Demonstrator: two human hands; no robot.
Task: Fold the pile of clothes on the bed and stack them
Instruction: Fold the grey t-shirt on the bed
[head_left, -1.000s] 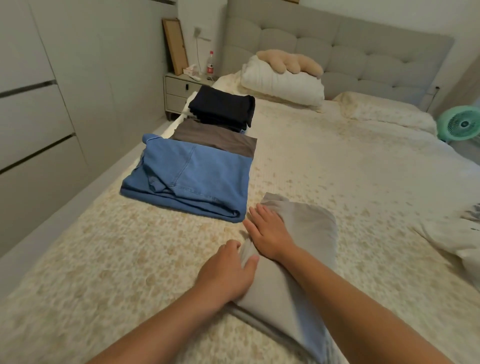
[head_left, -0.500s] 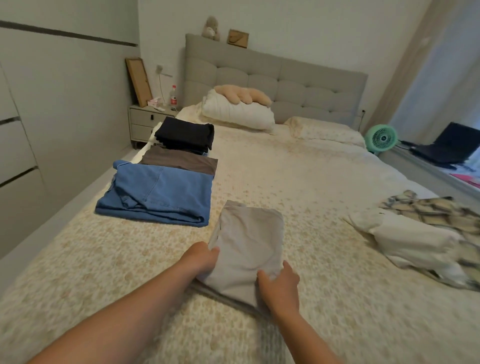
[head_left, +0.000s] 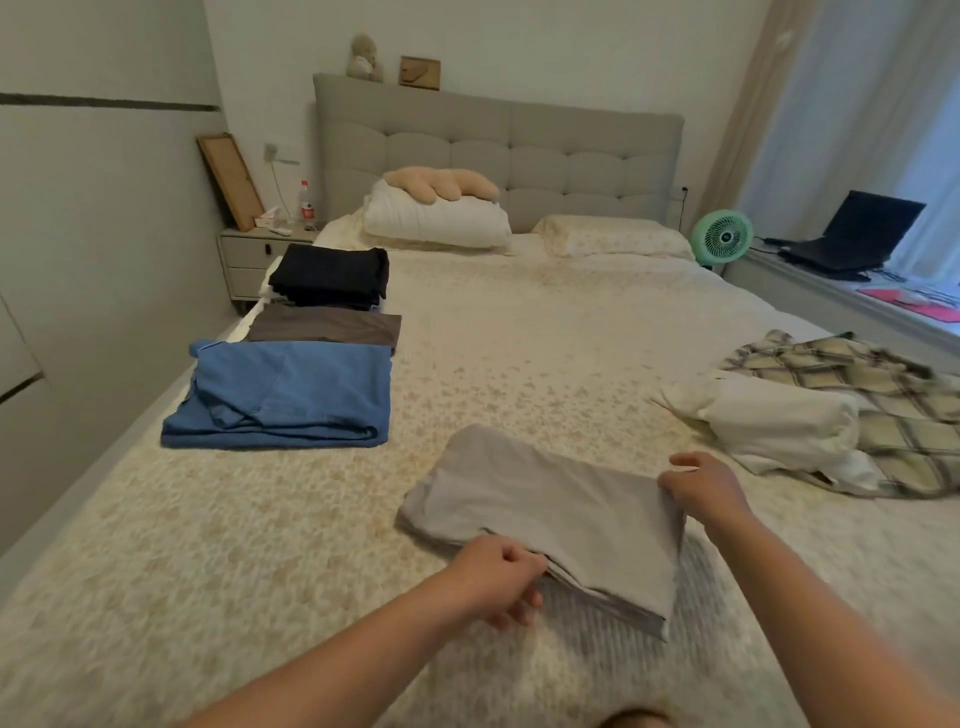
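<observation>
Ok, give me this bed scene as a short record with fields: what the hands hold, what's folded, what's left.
left hand: left hand grips the near edge of the folded grey garment
right hand: right hand grips the garment's right edge
garment state: folded, partly lifted off the bed
folded row, left side: blue jeans nearest, brown garment behind, black stack farthest
unfolded, right side: white garment and plaid shirt, crumpled together
</observation>
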